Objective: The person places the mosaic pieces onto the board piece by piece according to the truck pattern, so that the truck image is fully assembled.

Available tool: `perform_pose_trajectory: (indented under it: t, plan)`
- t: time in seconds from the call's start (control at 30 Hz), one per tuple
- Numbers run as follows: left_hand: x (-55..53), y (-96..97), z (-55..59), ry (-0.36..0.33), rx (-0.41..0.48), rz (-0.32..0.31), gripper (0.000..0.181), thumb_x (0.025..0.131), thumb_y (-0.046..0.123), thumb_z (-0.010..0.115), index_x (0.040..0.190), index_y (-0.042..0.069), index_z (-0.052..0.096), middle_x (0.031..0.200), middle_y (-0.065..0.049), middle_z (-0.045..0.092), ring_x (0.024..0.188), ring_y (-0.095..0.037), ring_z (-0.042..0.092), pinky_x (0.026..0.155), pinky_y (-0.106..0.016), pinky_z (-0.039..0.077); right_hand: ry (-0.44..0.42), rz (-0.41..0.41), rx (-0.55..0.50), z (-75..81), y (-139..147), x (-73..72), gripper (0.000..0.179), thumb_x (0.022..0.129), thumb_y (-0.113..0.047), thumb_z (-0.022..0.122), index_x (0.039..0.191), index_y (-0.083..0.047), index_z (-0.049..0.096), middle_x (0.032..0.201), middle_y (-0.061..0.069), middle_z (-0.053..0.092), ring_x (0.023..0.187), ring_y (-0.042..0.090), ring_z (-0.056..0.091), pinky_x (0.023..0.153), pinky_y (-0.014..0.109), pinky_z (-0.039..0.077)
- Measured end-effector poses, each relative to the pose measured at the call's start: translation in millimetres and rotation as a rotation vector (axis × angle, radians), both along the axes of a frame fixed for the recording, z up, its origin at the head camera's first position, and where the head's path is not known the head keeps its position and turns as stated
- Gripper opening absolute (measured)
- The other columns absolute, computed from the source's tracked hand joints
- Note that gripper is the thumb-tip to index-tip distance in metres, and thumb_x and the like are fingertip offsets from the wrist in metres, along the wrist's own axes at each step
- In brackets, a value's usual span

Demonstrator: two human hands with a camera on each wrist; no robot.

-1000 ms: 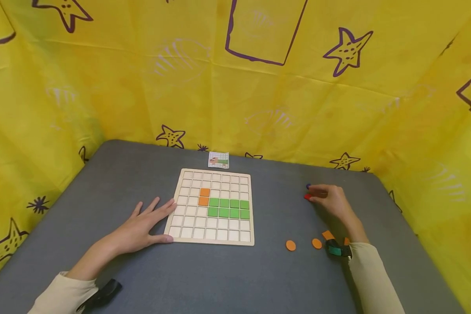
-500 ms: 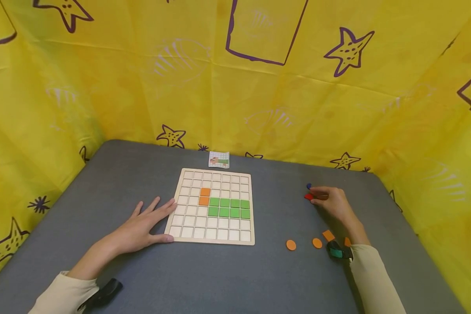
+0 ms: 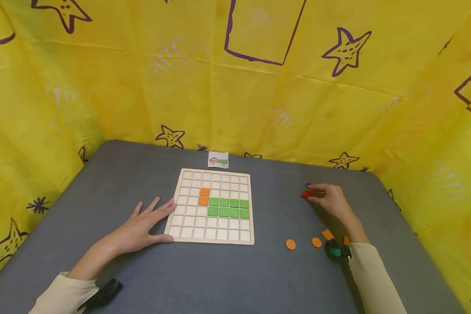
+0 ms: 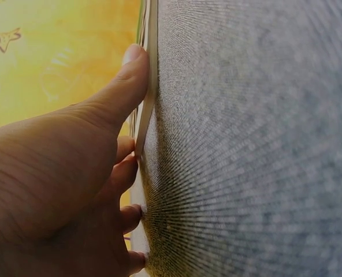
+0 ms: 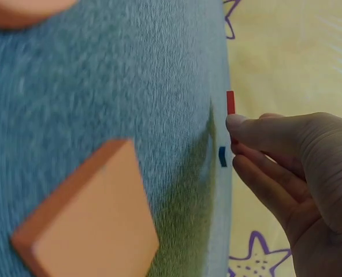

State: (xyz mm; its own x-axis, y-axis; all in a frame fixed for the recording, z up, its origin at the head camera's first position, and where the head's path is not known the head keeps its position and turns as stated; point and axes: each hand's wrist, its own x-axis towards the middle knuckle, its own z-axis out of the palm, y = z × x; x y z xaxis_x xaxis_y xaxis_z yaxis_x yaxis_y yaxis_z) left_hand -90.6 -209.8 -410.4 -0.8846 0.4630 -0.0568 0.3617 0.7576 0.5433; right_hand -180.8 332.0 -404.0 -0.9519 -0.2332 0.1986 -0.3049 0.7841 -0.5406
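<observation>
My left hand lies with fingers spread at the left edge of a wooden grid board; in the left wrist view the thumb lies along the board's rim. Two orange squares and several green squares sit in the board's cells. Over at the right, my right hand pinches a small red piece between thumb and fingers. In the right wrist view the red piece juts out past the thumb tip. A small blue piece lies just beyond those fingers.
Two orange discs lie on the grey table right of the board. An orange square and another orange piece are by the right wrist. A small picture card lies behind the board. Yellow cloth surrounds the table.
The red piece, which lay flat at the right fingertips, is now lifted slightly and tilted in their pinch. The left hand and board stay put.
</observation>
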Motion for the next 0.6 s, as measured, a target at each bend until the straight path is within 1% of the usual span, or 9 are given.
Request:
perform_pose_trajectory:
  t: [0.1, 0.27, 0.4, 0.6]
  plan:
    - [-3.1, 2.0, -1.2, 0.009, 0.01, -0.014, 0.096, 0.079, 0.061, 0.069, 0.154, 0.012, 0.034, 0.16, -0.012, 0.027, 0.145, -0.049, 0.01, 0.108, -0.071, -0.002, 0.015, 0.0, 0.001, 1.9, -2, 1.6, 0.034, 0.081, -0.001, 0.079, 0.114, 0.004, 0.071, 0.106, 0.021, 0.071, 0.093, 0.035, 0.071, 0.076, 0.042, 0.057]
    - [-2.4, 0.6, -2.1, 0.018, 0.012, -0.012, 0.096, 0.08, 0.063, 0.067, 0.154, 0.013, 0.033, 0.16, -0.011, 0.027, 0.145, -0.048, 0.011, 0.108, -0.071, -0.001, 0.006, 0.028, -0.021, 0.4, -16, -0.6, 0.033, 0.08, 0.0, 0.078, 0.112, 0.005, 0.071, 0.104, 0.019, 0.072, 0.092, 0.033, 0.071, 0.077, 0.043, 0.057]
    - [-2.1, 1.4, -0.9, 0.007, 0.01, -0.011, 0.096, 0.079, 0.063, 0.067, 0.154, 0.013, 0.033, 0.16, -0.011, 0.027, 0.145, -0.049, 0.01, 0.108, -0.071, -0.001, -0.011, 0.053, -0.052, 0.1, -27, -0.5, 0.033, 0.08, 0.002, 0.078, 0.112, 0.006, 0.071, 0.103, 0.02, 0.072, 0.092, 0.034, 0.071, 0.078, 0.042, 0.057]
    - [-1.3, 0.9, -0.1, 0.007, 0.009, -0.007, 0.096, 0.079, 0.062, 0.068, 0.154, 0.013, 0.033, 0.16, -0.012, 0.027, 0.145, -0.049, 0.011, 0.108, -0.071, -0.001, -0.015, 0.103, -0.079, 1.6, -43, -4.9, 0.034, 0.08, 0.003, 0.078, 0.112, 0.006, 0.07, 0.106, 0.02, 0.072, 0.094, 0.033, 0.071, 0.079, 0.039, 0.057]
